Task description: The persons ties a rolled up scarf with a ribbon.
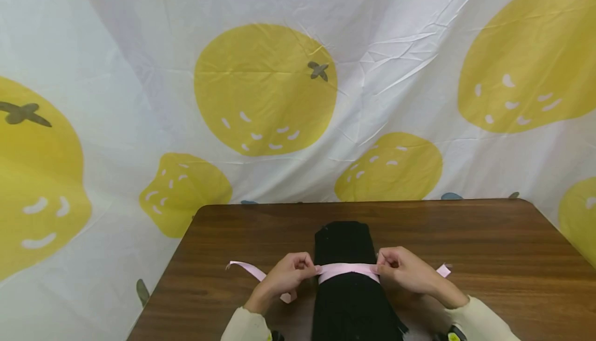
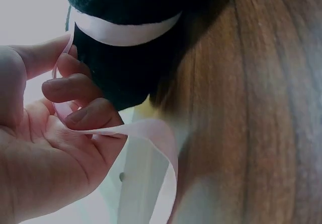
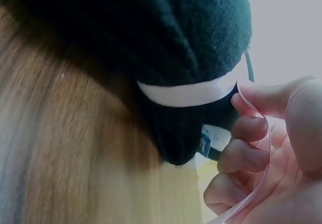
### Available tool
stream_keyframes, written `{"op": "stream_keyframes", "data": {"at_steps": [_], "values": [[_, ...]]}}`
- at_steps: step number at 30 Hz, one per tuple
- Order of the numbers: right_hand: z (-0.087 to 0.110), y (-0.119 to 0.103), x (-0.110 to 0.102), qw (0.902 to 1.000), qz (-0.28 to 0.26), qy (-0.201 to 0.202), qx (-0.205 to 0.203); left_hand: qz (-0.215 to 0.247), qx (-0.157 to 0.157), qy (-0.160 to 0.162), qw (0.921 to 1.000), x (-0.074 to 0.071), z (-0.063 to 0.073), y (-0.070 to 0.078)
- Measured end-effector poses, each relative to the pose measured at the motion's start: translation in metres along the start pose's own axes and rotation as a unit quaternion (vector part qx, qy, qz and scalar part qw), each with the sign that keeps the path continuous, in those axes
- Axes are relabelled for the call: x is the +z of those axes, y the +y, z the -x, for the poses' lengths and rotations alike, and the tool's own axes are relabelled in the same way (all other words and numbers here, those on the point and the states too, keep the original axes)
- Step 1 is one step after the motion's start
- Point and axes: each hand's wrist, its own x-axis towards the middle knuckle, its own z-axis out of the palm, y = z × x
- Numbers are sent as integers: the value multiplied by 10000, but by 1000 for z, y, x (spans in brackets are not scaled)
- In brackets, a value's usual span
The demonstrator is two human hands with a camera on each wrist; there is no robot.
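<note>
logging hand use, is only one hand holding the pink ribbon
No, the left hand and right hand each pinch the pink ribbon beside the black fabric.

A pale pink ribbon (image 1: pixel 346 268) contrasts with plain black cloth (image 1: pixel 348 307) and a brown, wood-grained desk (image 1: pixel 465 242); cream sleeves (image 1: pixel 481 323) face a white backdrop (image 1: pixel 116 134) printed with yellow fruit (image 1: pixel 265 98) flecked in white.

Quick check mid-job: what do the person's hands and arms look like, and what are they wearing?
The left hand and right hand are bare. The left sleeve and right sleeve are plain pale cream. A black item with yellow on it shows by each cuff at the head view's bottom edge, too cut off to identify.
</note>
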Motion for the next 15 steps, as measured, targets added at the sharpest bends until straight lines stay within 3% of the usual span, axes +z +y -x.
{"op": "stream_keyframes", "data": {"at_steps": [7, 15], "values": [[5, 14, -3, 9994, -236, -246, 76, -395, 260, -29, 9989, -4, 0, -8], [8, 27, -5, 9964, -629, -567, 49, -387, 358, -126, 9985, -3, 0, -11]]}}
